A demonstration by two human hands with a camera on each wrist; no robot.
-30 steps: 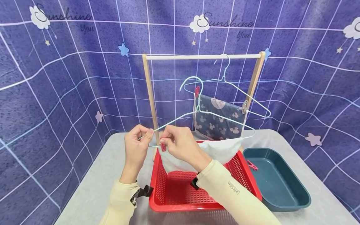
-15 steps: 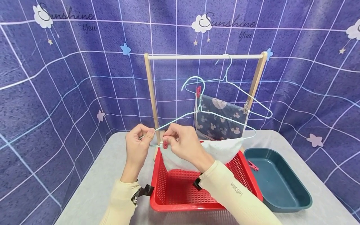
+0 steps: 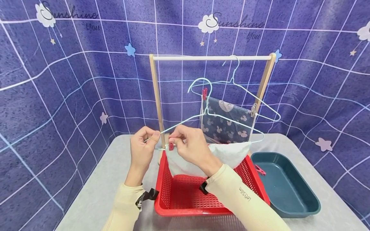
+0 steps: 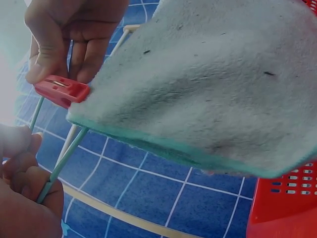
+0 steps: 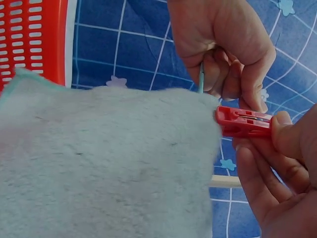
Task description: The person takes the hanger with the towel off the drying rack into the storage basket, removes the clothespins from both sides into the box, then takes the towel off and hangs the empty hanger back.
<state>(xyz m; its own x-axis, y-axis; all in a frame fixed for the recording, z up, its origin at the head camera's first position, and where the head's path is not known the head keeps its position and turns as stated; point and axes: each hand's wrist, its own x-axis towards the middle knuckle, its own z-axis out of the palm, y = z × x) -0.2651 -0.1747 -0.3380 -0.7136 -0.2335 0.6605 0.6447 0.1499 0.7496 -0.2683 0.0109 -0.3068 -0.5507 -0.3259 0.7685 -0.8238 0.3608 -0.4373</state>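
Note:
My left hand (image 3: 141, 144) grips the left end of a pale blue-green clothes hanger (image 3: 183, 122), its fingers curled round the wire. A white towel (image 3: 185, 163) with a green edge lies folded over the hanger's lower bar. My right hand (image 3: 192, 146) pinches a red clothespin (image 3: 171, 146) between thumb and fingers. In the right wrist view the front end of the clothespin (image 5: 242, 121) meets the towel's upper corner. The left wrist view shows the same clothespin (image 4: 59, 90) at that corner, close to the bar. How far it bites the cloth is hard to tell.
Below the towel stands a red perforated basket (image 3: 188, 211). To its right is a dark teal tub (image 3: 289, 183) with a pink clothespin (image 3: 260, 170) at its left side. Behind, a rack (image 3: 208, 58) bears another hanger (image 3: 254, 96) with a dark patterned cloth (image 3: 225, 122) clipped on.
The red clothespin, in my right hand, has risen slightly along with the towel's corner. My left hand keeps its grip on the hanger. The head view has shifted a little.

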